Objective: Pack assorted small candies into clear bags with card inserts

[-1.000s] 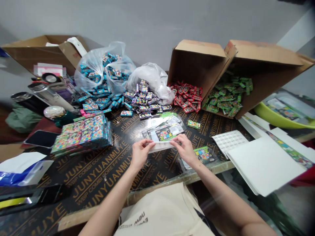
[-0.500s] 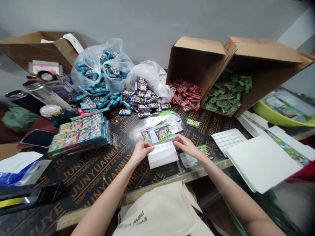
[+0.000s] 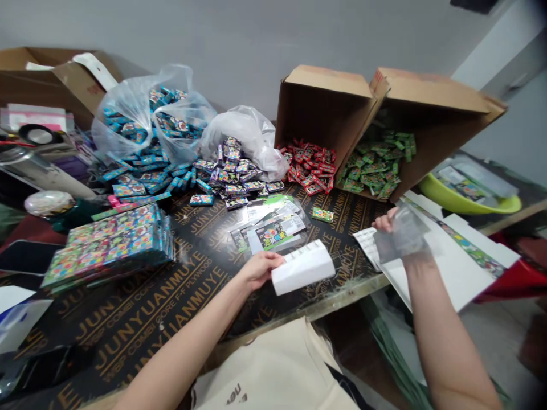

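My left hand pinches the left edge of a folded white paper sheet, which has rows of small print along its top strip. Out to the right, my right hand grips a clear plastic sleeve, blurred by motion, above the white sheets. Beyond the folded paper lie several clear printed sleeves with black and green designs, overlapping on the board. A single small green-and-yellow candy packet rests to their right.
Blue packets, purple packets and a stack of printed packs stand left. Cartons hold red packets and green packets. White sheets, a printed label sheet and a yellow-green basin are right.
My right hand has left the folded paper and swung right, now with a clear sleeve. The printed sleeve right of the paper is gone from the board. My left hand still holds the paper.
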Demonstrator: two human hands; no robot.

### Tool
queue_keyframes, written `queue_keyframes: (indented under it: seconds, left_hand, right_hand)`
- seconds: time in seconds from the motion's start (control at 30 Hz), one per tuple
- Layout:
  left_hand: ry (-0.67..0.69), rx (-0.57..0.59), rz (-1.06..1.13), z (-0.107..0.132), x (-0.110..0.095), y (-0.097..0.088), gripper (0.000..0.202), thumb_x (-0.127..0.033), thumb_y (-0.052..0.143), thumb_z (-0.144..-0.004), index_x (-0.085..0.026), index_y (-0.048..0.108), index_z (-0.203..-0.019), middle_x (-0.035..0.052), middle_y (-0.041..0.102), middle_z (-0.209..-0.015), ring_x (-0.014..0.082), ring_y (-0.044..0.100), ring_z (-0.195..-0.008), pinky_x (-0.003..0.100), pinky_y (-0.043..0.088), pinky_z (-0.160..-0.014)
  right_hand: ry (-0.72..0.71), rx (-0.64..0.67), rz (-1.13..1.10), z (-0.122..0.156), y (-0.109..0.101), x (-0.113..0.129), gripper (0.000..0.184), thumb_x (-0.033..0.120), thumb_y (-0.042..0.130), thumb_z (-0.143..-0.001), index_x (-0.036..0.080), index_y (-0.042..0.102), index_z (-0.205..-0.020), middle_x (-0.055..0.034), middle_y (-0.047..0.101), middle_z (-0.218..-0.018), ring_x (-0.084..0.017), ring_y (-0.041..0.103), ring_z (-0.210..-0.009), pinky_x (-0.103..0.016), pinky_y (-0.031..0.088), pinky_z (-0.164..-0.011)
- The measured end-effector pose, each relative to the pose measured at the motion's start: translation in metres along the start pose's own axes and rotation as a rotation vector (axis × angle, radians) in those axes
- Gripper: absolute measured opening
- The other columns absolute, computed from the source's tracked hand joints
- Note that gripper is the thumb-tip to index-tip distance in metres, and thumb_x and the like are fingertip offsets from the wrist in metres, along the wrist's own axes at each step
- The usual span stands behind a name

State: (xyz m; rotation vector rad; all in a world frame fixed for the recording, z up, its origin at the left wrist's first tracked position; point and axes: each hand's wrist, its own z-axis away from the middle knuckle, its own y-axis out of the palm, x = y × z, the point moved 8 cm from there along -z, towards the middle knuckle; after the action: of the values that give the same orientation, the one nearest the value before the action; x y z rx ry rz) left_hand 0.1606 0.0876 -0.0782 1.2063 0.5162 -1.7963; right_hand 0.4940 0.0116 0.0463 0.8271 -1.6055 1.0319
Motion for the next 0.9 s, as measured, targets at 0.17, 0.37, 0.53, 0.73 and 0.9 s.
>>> queue_keyframes:
  seconds: [0.17,0.37,0.53,0.73,0.9]
  left_hand:
    - [0.082,-0.115,-0.312,-0.028,0.008,0.052,0.013,-0.025,0.063,-0.066,-0.013,0.067,-0.064,0.0054,0.065,-0.063,0.0181,0.059,-0.063,0.029,0.043,-0.062]
    - [0.162,-0.259,-0.600,-0.046,0.002,0.049,0.016,-0.029,0.059,-0.071,-0.018,0.070,-0.073,0.0085,0.068,-0.078,0.0229,0.059,-0.079,0.031,0.038,-0.071]
    - [0.128,-0.262,-0.720,-0.059,0.000,0.043,0.014,-0.027,0.061,-0.070,-0.016,0.069,-0.070,0.0096,0.067,-0.071,0.0219,0.061,-0.071,0.030,0.040,-0.066]
    - [0.237,-0.232,-0.743,-0.047,-0.035,0.045,0.028,-0.019,0.061,-0.070,-0.013,0.064,-0.097,0.0149,0.067,-0.082,0.0278,0.061,-0.084,0.038,0.042,-0.077]
    - [0.437,-0.058,-0.600,0.029,-0.065,0.043,0.023,-0.027,0.059,-0.074,-0.024,0.065,-0.096,0.0072,0.067,-0.089,0.0253,0.060,-0.089,0.035,0.045,-0.080]
  right_hand:
    - [-0.041,0.122,0.112,-0.005,0.052,0.000,0.026,0.044,0.059,-0.069,0.022,0.051,-0.078,0.0006,0.050,-0.067,-0.014,0.047,-0.058,-0.028,0.036,-0.056]
    - [-0.057,0.346,0.514,0.023,0.123,-0.060,0.019,0.033,0.065,-0.063,0.018,0.055,-0.070,0.0024,0.057,-0.070,-0.014,0.052,-0.067,-0.028,0.037,-0.068]
    - [-0.095,0.309,0.655,0.026,0.120,-0.079,0.020,0.030,0.065,-0.064,0.019,0.054,-0.076,0.0001,0.058,-0.081,-0.018,0.054,-0.080,-0.033,0.033,-0.079]
    - [-0.165,0.304,0.957,0.021,0.122,-0.083,0.045,0.040,0.069,-0.059,0.021,0.053,-0.095,-0.0066,0.054,-0.099,-0.025,0.050,-0.094,-0.038,0.032,-0.082]
    - [-0.334,0.292,1.059,0.021,0.129,-0.067,0.080,0.053,0.068,-0.057,0.024,0.039,-0.126,-0.0155,0.033,-0.132,-0.034,0.033,-0.119,-0.047,0.026,-0.090]
